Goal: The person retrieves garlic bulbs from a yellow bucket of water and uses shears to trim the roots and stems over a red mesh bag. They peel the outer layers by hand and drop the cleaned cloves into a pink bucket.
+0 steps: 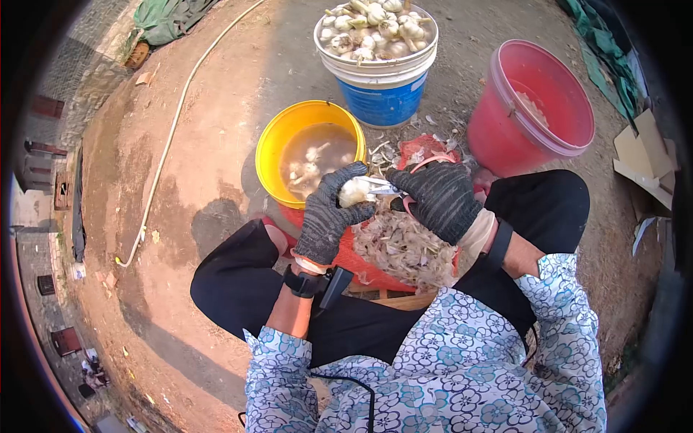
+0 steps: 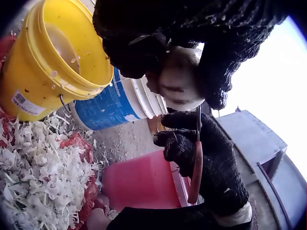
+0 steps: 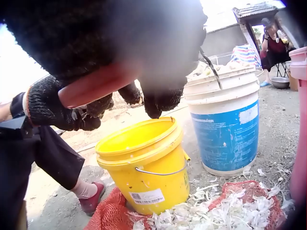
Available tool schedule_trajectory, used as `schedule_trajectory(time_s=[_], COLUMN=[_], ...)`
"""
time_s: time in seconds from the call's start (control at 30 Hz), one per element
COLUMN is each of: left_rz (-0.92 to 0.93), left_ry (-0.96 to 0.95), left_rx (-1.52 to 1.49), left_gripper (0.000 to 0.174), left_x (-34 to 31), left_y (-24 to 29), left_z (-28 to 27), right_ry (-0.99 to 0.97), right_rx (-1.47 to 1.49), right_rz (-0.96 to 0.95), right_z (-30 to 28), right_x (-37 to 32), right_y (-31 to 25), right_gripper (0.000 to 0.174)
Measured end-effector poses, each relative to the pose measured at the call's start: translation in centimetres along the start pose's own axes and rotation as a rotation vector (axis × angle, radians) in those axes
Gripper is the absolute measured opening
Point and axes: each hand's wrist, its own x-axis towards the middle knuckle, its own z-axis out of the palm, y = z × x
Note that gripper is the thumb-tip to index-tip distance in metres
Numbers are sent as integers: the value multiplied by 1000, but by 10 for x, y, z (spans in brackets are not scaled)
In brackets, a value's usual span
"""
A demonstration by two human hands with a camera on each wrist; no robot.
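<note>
My gloved left hand [image 1: 325,220] grips a white garlic bulb [image 1: 353,192] between thumb and fingers. Its pale, marked side shows in the left wrist view, where the bulb [image 2: 181,81] sits under dark knit fingers. From the other side my gloved right hand [image 1: 444,202] holds a pair of scissors [image 2: 196,170] by reddish-pink handles, with the blades right at the bulb. Below both hands, a heap of garlic skins and trimmings [image 1: 404,249] lies on red mesh [image 1: 361,263]. In the right wrist view the right hand's glove is blurred and hides the bulb.
Just ahead stands a yellow bucket [image 1: 271,155] with murky water and some garlic. Behind it, a white-and-blue bucket [image 1: 382,97] is heaped with bulbs. A pink bucket [image 1: 498,130] stands right, near cardboard [image 1: 646,155]. A hose [image 1: 177,119] runs along the left; another person [image 3: 277,48] sits farther back.
</note>
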Motion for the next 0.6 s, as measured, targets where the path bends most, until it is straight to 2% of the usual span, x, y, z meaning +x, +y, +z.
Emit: schedule_trajectory(time_s=[0.07,0.1,0.2,0.23,0.3,0.37,0.4,0.43,0.47,0.53,0.57,0.6], left_rz=[-162,-202,-309,-314,-140,-119,-98,-99,-116,-130,-87,-40], left_ry=[-81,-99,-147,-146,-96,-59,-27,-31,-79,-127,-81,-39], left_rx=[-97,-157,-287,-289,-136,-165,-192,-192,-236,-284,-274,-262], left_gripper=[50,42,42,42,46,50,53,53,57,61,64,66], left_x=[1,1,2,2,2,3,3,2,1,0,-1,0], left_y=[-1,2,-1,-4,-14,-20,-21,-21,-17,-13,-11,-10], left_z=[-1,0,0,1,7,15,17,18,20,25,27,28], right_ry=[-85,-74,-102,-116,-169,-214,-306,-399,-398,-287,-329,-389], right_rx=[54,69,87,51,29,2,57,113,113,775,1407,1871], right_rz=[43,50,54,50,86,118,166,217,221,208,608,927], right_z=[-4,-1,3,8,5,5,7,9,25,64,39,21], right_x=[0,-2,-1,-3,-2,0,1,0,-7,-27,-14,-7], right_y=[-4,-4,-6,-4,-9,-9,-8,-7,1,24,10,9], right_gripper=[23,19,15,13,13,14,17,21,21,25,14,23])
